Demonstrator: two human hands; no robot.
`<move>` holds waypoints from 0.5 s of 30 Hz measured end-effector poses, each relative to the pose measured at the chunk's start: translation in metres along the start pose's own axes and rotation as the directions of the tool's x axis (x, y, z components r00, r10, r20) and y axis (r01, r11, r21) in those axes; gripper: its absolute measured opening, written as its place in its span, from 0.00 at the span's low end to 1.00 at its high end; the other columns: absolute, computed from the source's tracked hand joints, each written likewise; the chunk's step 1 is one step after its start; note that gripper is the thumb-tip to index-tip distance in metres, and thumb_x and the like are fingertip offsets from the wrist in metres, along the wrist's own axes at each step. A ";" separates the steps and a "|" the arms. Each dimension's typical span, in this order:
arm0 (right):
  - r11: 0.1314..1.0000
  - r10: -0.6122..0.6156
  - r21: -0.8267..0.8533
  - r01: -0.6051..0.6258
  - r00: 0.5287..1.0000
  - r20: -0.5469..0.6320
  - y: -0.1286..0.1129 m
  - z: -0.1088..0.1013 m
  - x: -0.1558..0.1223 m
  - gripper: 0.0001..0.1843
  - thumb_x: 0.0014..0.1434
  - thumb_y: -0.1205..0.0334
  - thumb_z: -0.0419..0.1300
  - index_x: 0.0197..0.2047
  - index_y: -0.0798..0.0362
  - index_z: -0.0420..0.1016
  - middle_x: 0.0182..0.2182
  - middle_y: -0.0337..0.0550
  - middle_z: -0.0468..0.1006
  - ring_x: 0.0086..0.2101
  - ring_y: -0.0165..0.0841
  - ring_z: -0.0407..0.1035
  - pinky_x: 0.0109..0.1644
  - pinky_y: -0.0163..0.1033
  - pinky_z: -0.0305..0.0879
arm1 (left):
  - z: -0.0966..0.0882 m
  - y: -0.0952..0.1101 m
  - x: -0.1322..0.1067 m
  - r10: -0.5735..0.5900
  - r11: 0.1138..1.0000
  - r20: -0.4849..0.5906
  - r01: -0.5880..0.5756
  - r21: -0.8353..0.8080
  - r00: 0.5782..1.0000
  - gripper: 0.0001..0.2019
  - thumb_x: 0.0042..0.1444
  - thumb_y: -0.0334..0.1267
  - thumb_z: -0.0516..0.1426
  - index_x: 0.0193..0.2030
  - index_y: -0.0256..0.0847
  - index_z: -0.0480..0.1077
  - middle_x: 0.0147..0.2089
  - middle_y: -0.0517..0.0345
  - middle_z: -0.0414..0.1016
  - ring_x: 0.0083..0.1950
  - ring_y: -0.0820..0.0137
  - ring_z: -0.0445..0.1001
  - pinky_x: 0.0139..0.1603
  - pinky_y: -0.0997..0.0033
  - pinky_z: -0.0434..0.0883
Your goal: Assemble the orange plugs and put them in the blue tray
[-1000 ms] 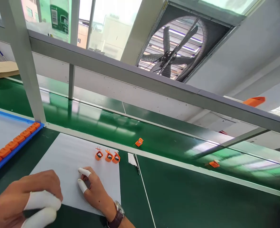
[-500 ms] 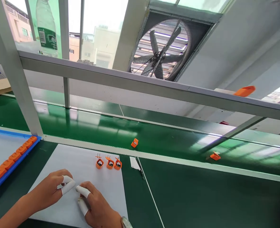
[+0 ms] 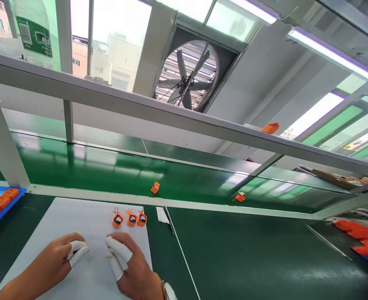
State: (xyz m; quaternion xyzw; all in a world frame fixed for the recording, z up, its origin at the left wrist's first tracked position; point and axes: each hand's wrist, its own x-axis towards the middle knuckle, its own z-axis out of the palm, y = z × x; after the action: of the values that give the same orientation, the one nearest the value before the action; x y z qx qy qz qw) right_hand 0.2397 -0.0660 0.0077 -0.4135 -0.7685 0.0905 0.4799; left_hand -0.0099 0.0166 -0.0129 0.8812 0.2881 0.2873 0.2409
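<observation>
Swinging rightward since half a second ago, the view now takes in a pile of bright red-orange pieces [image 3: 355,231] at the right edge, and less of the shallow blue tray [image 3: 16,201] with its row of orange blocks [image 3: 1,202] shows at the left. The bare left hand [image 3: 59,256] and bare right hand [image 3: 132,260], almost fingertip to fingertip in the previous frame, now have a clear gap between them. A second ago the left hand was large and close at the lower left; now it is over the white paper sheet [image 3: 68,216]

Reaching in from the lower left, the left hand has its white-covered thumb and forefinger drawn together, pointing right. The right hand comes from the lower right, a wristwatch [image 3: 169,291] at the bottom edge, its white-covered fingers and thumb bent close together and pointing up and left; whether either hand grips something small cannot be told

Three small orange plastic housings with thin prongs [image 3: 117,221] stay at the sheet's far right corner, beyond the right hand and untouched, two just beside each other and one slightly left. Right of the sheet, a white scrap [image 3: 162,215] lies on the dark green tabletop [image 3: 249,250]
</observation>
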 end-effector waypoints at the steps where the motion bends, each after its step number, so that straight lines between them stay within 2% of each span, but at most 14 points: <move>1: 0.998 0.025 -0.048 -0.030 0.995 -0.096 0.011 -0.016 0.008 0.30 0.62 0.72 0.55 0.65 0.44 0.62 0.52 0.50 0.74 0.49 0.37 0.73 0.54 0.46 0.74 | -0.001 0.002 0.001 -0.001 1.000 -0.026 0.001 0.001 1.000 0.13 0.63 0.37 0.54 0.28 0.43 0.73 0.42 0.54 0.82 0.32 0.71 0.77 0.29 0.78 0.71; 2: 0.988 0.096 -0.100 -0.116 0.978 -0.185 0.026 -0.033 0.016 0.26 0.63 0.71 0.54 0.63 0.44 0.65 0.52 0.49 0.74 0.49 0.37 0.73 0.55 0.48 0.72 | -0.001 0.004 0.002 -0.007 1.000 -0.042 0.007 -0.001 0.999 0.14 0.64 0.39 0.54 0.27 0.43 0.73 0.42 0.54 0.82 0.30 0.71 0.76 0.27 0.77 0.70; 3: 0.957 0.212 -0.139 -0.254 0.942 -0.260 0.044 -0.050 0.024 0.24 0.64 0.68 0.54 0.62 0.45 0.66 0.51 0.49 0.75 0.47 0.38 0.73 0.56 0.50 0.71 | -0.002 0.006 0.003 -0.014 1.000 -0.047 0.014 -0.006 0.999 0.15 0.64 0.41 0.54 0.27 0.43 0.74 0.42 0.55 0.82 0.29 0.72 0.76 0.26 0.77 0.70; 4: 0.894 0.358 -0.155 -0.420 0.878 -0.317 0.064 -0.066 0.032 0.23 0.65 0.65 0.55 0.62 0.47 0.66 0.51 0.49 0.74 0.46 0.38 0.72 0.56 0.51 0.71 | -0.002 0.009 0.005 -0.021 1.000 -0.042 0.021 -0.015 0.999 0.15 0.64 0.41 0.54 0.29 0.43 0.75 0.41 0.55 0.82 0.28 0.72 0.75 0.26 0.77 0.69; 5: 0.800 0.503 -0.160 -0.579 0.791 -0.347 0.085 -0.079 0.040 0.24 0.64 0.61 0.55 0.63 0.48 0.65 0.53 0.50 0.73 0.48 0.39 0.71 0.56 0.51 0.70 | -0.002 0.011 0.006 -0.025 0.999 -0.032 0.024 -0.028 0.999 0.14 0.65 0.42 0.53 0.31 0.44 0.76 0.41 0.55 0.82 0.27 0.72 0.74 0.27 0.76 0.70; 6: 0.748 0.562 -0.163 -0.643 0.745 -0.360 0.107 -0.089 0.046 0.27 0.63 0.59 0.57 0.64 0.52 0.64 0.55 0.54 0.72 0.50 0.42 0.70 0.56 0.52 0.70 | -0.002 0.013 0.008 -0.028 0.999 -0.019 0.027 -0.043 0.999 0.14 0.65 0.42 0.53 0.33 0.44 0.77 0.40 0.56 0.82 0.27 0.72 0.74 0.27 0.76 0.70; 8: 0.685 0.627 -0.170 -0.709 0.692 -0.358 0.144 -0.099 0.056 0.32 0.57 0.58 0.63 0.63 0.59 0.65 0.56 0.60 0.72 0.51 0.47 0.70 0.55 0.54 0.70 | -0.001 0.015 0.009 -0.041 0.997 0.013 0.042 -0.072 0.999 0.14 0.66 0.43 0.53 0.35 0.44 0.78 0.40 0.55 0.82 0.27 0.72 0.73 0.28 0.76 0.69; 10: 0.639 0.675 -0.172 -0.750 0.654 -0.342 0.171 -0.097 0.064 0.32 0.56 0.58 0.66 0.61 0.60 0.67 0.54 0.59 0.73 0.50 0.47 0.71 0.54 0.54 0.70 | 0.001 0.015 0.010 -0.075 0.993 0.044 0.079 -0.091 0.996 0.15 0.66 0.44 0.52 0.35 0.44 0.78 0.40 0.56 0.82 0.28 0.72 0.72 0.28 0.76 0.68; 12: 0.621 0.700 -0.173 -0.764 0.640 -0.317 0.185 -0.089 0.071 0.27 0.59 0.57 0.65 0.59 0.57 0.68 0.53 0.54 0.75 0.48 0.43 0.73 0.53 0.54 0.71 | 0.002 0.013 0.010 -0.130 0.985 0.065 0.136 -0.107 0.989 0.16 0.66 0.45 0.52 0.34 0.44 0.78 0.40 0.56 0.81 0.28 0.72 0.71 0.28 0.75 0.67; 15: 0.634 0.704 -0.173 -0.753 0.656 -0.272 0.188 -0.080 0.081 0.23 0.63 0.57 0.63 0.58 0.55 0.69 0.51 0.50 0.76 0.48 0.41 0.74 0.54 0.54 0.71 | 0.001 0.011 0.009 -0.202 0.967 0.056 0.208 -0.145 0.978 0.16 0.65 0.46 0.52 0.33 0.43 0.78 0.39 0.56 0.81 0.29 0.71 0.70 0.28 0.74 0.66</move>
State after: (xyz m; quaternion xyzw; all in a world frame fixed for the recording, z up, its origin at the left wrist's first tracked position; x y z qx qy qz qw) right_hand 0.3919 0.0923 0.0029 -0.7570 -0.4930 0.1338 0.4075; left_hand 0.0011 0.0142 -0.0041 0.8317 0.3500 0.2637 0.3408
